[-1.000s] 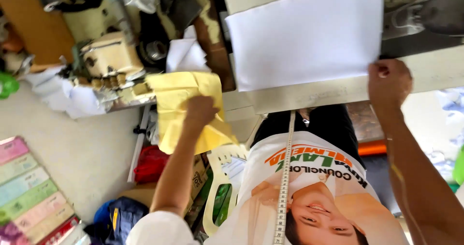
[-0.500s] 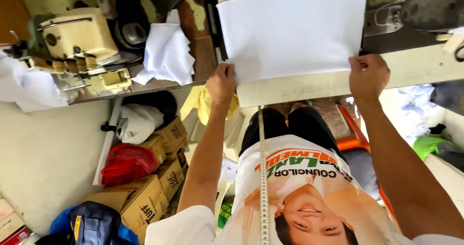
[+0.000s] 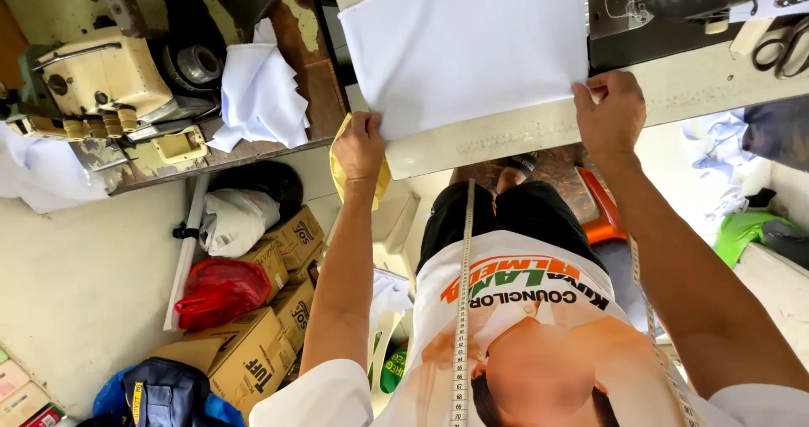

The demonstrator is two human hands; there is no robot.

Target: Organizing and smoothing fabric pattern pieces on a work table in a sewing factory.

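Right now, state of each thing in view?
White cloth: flat on the table, near edge at the table's front.
Left hand: grip shut on the cloth's corner.
Right hand: grip shut on the other corner.
Scissors: lying on the table, untouched.
Tape measure: hanging down the shirt.

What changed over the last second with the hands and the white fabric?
The left hand left the yellow cloth and moved up to grip the white fabric at its near left corner. The right hand kept pinching the near right corner; the fabric stayed on the sewing table.
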